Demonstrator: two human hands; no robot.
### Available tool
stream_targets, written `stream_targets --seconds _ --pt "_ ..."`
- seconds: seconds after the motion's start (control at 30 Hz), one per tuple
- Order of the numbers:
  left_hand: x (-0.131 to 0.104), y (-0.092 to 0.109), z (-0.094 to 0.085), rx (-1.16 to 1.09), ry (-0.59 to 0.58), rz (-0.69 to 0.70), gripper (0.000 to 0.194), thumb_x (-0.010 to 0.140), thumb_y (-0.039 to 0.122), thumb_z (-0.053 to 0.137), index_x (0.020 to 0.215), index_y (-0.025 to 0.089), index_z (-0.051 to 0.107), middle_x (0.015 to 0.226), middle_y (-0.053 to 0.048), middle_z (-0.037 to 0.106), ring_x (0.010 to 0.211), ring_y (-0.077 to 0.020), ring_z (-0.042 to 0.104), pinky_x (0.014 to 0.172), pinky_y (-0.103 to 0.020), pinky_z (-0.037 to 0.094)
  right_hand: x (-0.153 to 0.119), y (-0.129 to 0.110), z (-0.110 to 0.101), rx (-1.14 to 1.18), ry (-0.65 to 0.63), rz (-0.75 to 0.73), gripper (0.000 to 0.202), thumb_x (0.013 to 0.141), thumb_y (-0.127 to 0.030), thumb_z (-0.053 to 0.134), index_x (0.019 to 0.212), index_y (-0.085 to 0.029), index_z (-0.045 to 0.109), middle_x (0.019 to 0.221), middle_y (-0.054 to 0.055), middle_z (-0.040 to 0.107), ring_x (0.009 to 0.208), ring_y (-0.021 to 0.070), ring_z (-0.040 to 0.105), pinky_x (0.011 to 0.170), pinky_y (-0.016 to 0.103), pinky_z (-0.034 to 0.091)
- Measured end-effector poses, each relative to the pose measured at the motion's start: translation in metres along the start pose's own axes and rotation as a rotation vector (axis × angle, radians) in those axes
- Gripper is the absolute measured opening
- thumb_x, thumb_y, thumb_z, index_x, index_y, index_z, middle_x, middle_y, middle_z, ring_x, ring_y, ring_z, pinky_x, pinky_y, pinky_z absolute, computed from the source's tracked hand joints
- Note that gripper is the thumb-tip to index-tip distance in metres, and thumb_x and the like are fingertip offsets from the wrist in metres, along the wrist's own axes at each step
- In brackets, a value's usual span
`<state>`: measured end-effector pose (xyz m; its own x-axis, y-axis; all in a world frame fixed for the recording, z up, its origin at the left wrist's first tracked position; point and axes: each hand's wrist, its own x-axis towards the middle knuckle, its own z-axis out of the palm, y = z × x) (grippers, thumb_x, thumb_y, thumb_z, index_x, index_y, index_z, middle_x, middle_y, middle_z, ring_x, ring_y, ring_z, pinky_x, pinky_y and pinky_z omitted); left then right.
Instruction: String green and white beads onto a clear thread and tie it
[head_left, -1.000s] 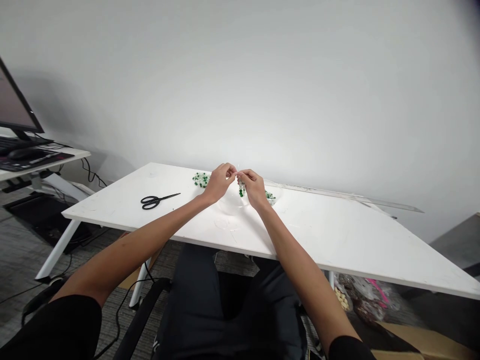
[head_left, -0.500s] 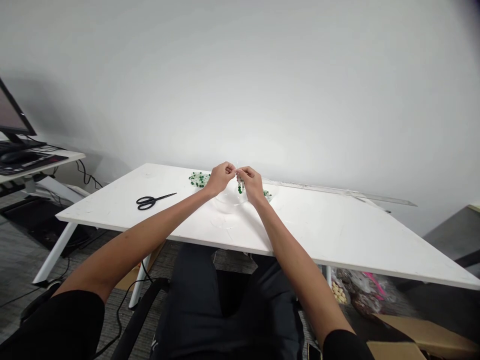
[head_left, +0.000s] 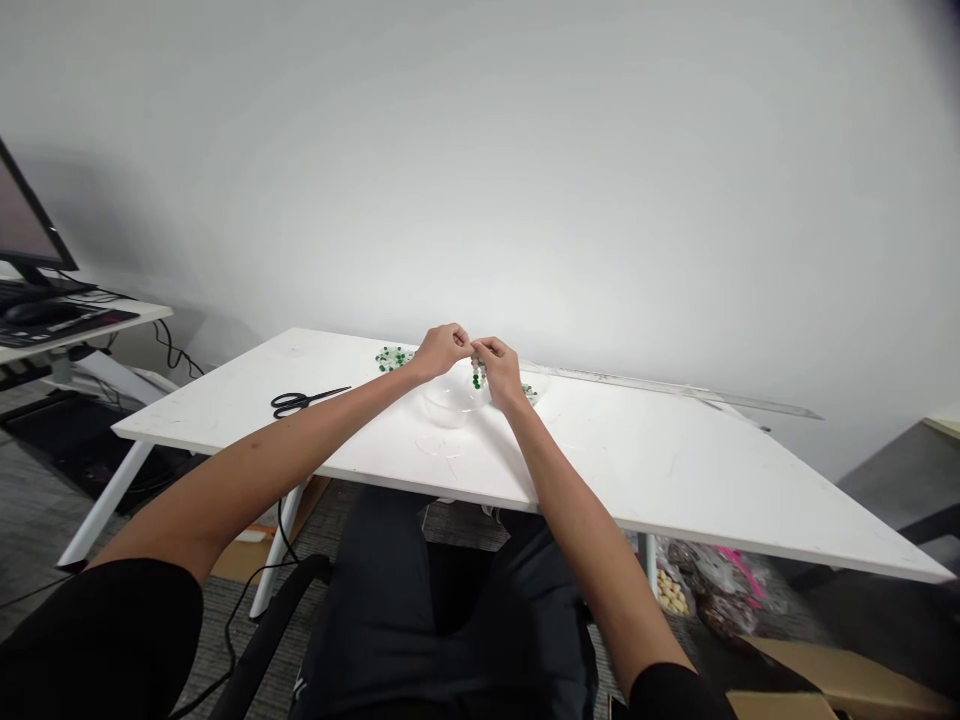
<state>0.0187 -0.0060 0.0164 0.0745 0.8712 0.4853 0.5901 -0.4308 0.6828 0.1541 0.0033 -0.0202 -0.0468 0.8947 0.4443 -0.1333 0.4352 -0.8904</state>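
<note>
A short string of green and whitish beads hangs below the fingertips of my right hand, which is closed in a pinch at its top. My left hand is closed too, its thumb and finger pinched against the right fingertips; what it grips is too thin to make out. Beneath both hands stands a clear bowl. Green and white beads lie in a heap left of the left hand. More beads show partly behind the right wrist.
Black scissors lie on the white table, left of my left forearm. A long clear strip runs along the back edge by the wall. A neighbouring desk with a monitor is at the left. Bags and a carton sit below right.
The hands stay together in almost the same place, with the fingers shifting slightly. The view has tilted a little, and the bead string still hangs from the right hand.
</note>
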Motion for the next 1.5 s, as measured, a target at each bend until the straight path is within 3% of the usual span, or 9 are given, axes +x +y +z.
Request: stream_targets --seconds 0.77,1.5 --pt "-0.005 -0.003 -0.005 -0.051 -0.024 -0.102 0.015 0.067 0.032 0.058 0.07 0.017 0.059 0.068 -0.001 0.063 0.064 -0.014 0.057 0.056 -0.025 0.038 0.0 -0.001 0.005 -0.008 0.002 0.049 0.019 0.069 -0.036 0.063 0.072 -0.018 0.062 0.06 -0.002 0.054 0.056 0.0109 0.045 0.053 0.025 0.035" --pt "-0.004 -0.007 -0.003 -0.069 -0.012 -0.101 0.013 0.068 0.031 0.057 0.068 0.017 0.058 0.067 0.0 0.063 0.065 -0.0144 0.06 0.056 -0.024 0.039 -0.002 -0.002 0.005 -0.005 -0.005 0.02 0.019 0.07 -0.036 0.062 0.072 -0.018 0.062 0.06 -0.002 0.053 0.057 0.0113 0.045 0.056 0.025 0.035"
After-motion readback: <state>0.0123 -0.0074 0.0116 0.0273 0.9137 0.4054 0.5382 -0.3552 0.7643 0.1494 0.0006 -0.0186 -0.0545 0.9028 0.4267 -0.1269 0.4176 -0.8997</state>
